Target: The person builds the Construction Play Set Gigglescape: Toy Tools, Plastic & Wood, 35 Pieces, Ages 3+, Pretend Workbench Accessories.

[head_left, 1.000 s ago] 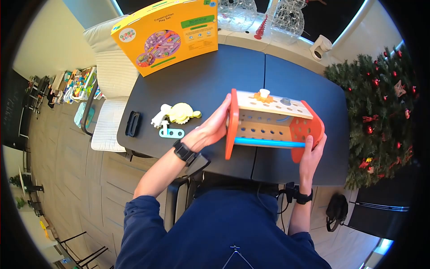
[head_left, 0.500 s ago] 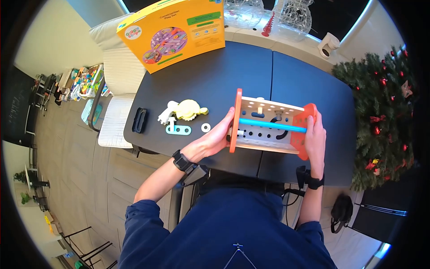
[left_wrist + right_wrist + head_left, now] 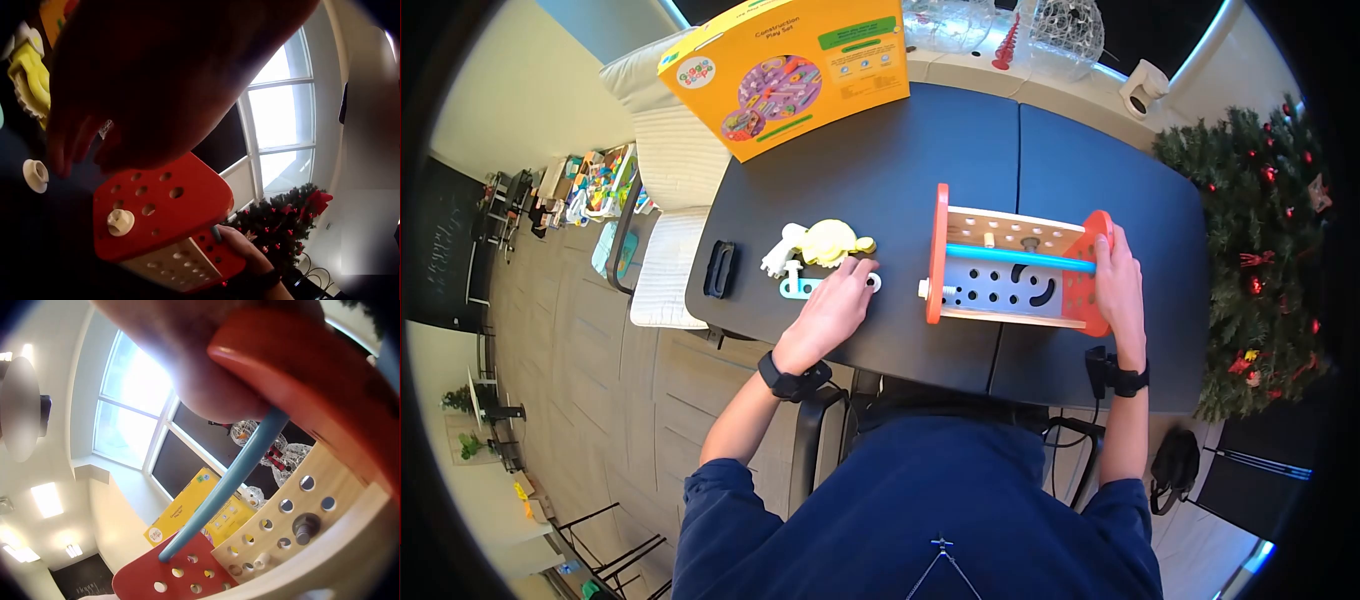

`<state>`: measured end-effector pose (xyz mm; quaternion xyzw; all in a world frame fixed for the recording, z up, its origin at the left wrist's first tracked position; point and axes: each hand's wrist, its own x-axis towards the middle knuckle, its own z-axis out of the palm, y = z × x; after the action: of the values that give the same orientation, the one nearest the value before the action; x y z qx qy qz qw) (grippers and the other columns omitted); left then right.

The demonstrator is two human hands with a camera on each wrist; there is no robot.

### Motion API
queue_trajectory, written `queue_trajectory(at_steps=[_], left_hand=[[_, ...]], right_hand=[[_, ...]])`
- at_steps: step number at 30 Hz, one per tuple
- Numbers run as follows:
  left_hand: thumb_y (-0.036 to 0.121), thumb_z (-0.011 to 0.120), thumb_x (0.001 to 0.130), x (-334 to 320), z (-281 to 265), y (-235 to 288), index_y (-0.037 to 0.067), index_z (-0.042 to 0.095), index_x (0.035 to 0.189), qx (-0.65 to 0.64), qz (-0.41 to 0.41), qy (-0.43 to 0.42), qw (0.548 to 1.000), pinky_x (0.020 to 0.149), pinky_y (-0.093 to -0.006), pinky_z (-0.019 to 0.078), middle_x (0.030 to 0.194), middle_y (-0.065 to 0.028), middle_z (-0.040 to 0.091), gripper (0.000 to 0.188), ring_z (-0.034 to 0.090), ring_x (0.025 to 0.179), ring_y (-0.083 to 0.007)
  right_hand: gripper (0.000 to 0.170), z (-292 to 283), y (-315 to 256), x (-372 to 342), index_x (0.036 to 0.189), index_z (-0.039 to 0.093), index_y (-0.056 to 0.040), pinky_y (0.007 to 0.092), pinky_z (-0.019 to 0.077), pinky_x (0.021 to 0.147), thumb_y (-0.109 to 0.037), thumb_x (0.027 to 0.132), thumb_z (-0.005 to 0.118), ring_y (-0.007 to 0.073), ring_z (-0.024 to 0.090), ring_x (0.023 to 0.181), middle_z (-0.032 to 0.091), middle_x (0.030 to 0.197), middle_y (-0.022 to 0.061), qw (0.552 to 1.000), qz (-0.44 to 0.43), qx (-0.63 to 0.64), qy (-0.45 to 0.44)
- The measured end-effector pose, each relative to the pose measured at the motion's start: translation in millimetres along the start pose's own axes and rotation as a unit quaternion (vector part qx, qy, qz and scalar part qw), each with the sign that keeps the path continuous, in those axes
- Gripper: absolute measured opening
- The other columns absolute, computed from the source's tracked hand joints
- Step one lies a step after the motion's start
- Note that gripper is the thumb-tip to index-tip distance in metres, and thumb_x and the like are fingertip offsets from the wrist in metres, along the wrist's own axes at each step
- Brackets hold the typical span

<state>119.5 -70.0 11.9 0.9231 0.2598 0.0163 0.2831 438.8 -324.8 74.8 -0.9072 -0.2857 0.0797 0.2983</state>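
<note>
My right hand (image 3: 1120, 290) grips the right red end panel (image 3: 1097, 230) of a holed toy toolbox with a blue bar (image 3: 1020, 258). A white nut (image 3: 120, 222) sits on its left red panel (image 3: 187, 187). Away from the box, my left hand (image 3: 832, 312) hovers with fingers pointing down beside a loose white ring-shaped nut (image 3: 874, 283); the left wrist view shows a gap between the fingers and that nut (image 3: 35, 175). Left of that hand lie a teal strip (image 3: 797, 289) with a white bolt upright in it, and yellow (image 3: 830, 242) and white pieces.
A yellow play set box (image 3: 800, 80) stands at the table's back left. Near the left edge lies a black tray (image 3: 720, 270). A pale chair (image 3: 668, 260) is to the left, a decorated tree (image 3: 1250, 260) to the right.
My left hand has let go of the left red panel and moved left to the loose nut. The toolbox has tilted, its inside turning toward the head camera, and my right hand still holds it.
</note>
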Motion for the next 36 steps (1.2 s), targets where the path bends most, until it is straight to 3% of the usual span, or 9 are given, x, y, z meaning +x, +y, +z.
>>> queue_trajectory(at_steps=[1,5,8,11,16,17,23,28,36], left_hand=[[0.004,0.067,0.098,-3.4,13.2,-9.5,-0.001,0.062,0.126,0.082,0.033,0.055,0.995,0.086,-0.0527,0.0599,0.113,-0.0192,0.066,0.029,0.071,0.103,-0.0388],[0.005,0.070,0.095,3.5,30.2,-13.0,0.001,0.061,0.110,0.198,0.048,0.066,0.977,0.082,-0.0484,0.0603,0.101,-0.0164,0.063,0.018,0.071,0.094,-0.0337],[0.007,0.072,0.095,4.4,27.2,-8.7,0.001,0.061,0.109,0.183,0.062,0.076,0.978,0.081,-0.0474,0.0602,0.102,-0.0156,0.063,0.019,0.072,0.095,-0.0342],[0.012,0.074,0.097,2.3,15.3,-2.3,0.000,0.057,0.108,0.090,0.048,0.073,0.992,0.076,-0.0509,0.0580,0.100,-0.0200,0.068,0.023,0.073,0.090,-0.0383],[0.015,0.073,0.098,-5.6,-33.5,45.2,0.000,0.056,0.109,-0.062,-0.001,0.049,0.997,0.071,-0.0528,0.0554,0.089,-0.0199,0.073,0.025,0.072,0.078,-0.0436],[0.014,0.078,0.094,-9.0,-41.9,58.5,0.000,0.058,0.115,-0.070,-0.015,0.056,0.996,0.074,-0.0449,0.0560,0.084,-0.0168,0.072,0.032,0.073,0.079,-0.0357],[0.002,0.083,0.085,-25.9,-54.9,102.0,0.001,0.061,0.110,-0.083,0.177,0.147,0.970,0.074,-0.0379,0.0558,0.091,-0.0112,0.065,0.033,0.067,0.082,-0.0249],[-0.004,0.082,0.084,-15.3,-51.6,120.6,0.004,0.060,0.107,-0.062,0.281,0.170,0.943,0.075,-0.0415,0.0512,0.089,-0.0106,0.062,0.033,0.063,0.080,-0.0297],[0.005,0.084,0.089,-10.1,-41.6,119.4,0.005,0.063,0.121,-0.064,0.303,0.131,0.942,0.077,-0.0428,0.0491,0.091,-0.0100,0.063,0.038,0.062,0.085,-0.0294]], right_hand=[[0.043,-2.8,-3.5,0.9,0.145,0.054,-0.0048,0.0609,0.0523,0.094,-0.035,0.116,0.044,0.0562,0.067,0.111,0.074,0.117,0.0311,1.000,0.007,0.002,-0.013],[0.042,-3.8,-8.4,-6.2,0.147,0.053,-0.0050,0.0564,0.0534,0.097,-0.032,0.115,0.049,0.0526,0.067,0.117,0.073,0.127,0.0282,0.999,-0.035,-0.021,0.007],[0.038,-3.2,-20.0,-19.5,0.146,0.055,-0.0055,0.0509,0.0544,0.098,-0.021,0.111,0.058,0.0479,0.068,0.117,0.073,0.126,0.0251,0.962,-0.209,-0.066,0.164],[0.029,-17.6,-49.6,-38.3,0.134,0.064,-0.0043,0.0473,0.0552,0.096,-0.011,0.106,0.064,0.0425,0.069,0.112,0.073,0.116,0.0214,0.949,-0.282,-0.047,0.130],[0.012,-17.6,-90.8,-66.7,0.111,0.070,-0.0049,0.0446,0.0562,0.076,-0.015,0.106,0.067,0.0344,0.072,0.088,0.074,0.099,0.0140,0.953,-0.275,0.059,-0.116],[0.013,-13.9,-96.6,-68.2,0.111,0.070,-0.0054,0.0445,0.0560,0.074,-0.017,0.106,0.067,0.0342,0.072,0.085,0.074,0.097,0.0134,0.945,-0.287,0.072,-0.142],[0.023,-6.8,-129.4,-69.0,0.115,0.067,-0.0067,0.0466,0.0547,0.067,-0.029,0.108,0.068,0.0341,0.074,0.081,0.077,0.092,0.0110,0.914,-0.287,0.089,-0.271],[0.026,0.6,-129.1,-65.6,0.110,0.065,-0.0049,0.0492,0.0548,0.069,-0.031,0.107,0.068,0.0369,0.074,0.084,0.077,0.091,0.0137,0.916,-0.300,0.083,-0.255],[0.026,-2.7,-112.2,-56.2,0.108,0.069,-0.0002,0.0475,0.0546,0.077,-0.026,0.107,0.067,0.0393,0.074,0.090,0.077,0.094,0.0184,0.909,-0.266,0.038,-0.318]])
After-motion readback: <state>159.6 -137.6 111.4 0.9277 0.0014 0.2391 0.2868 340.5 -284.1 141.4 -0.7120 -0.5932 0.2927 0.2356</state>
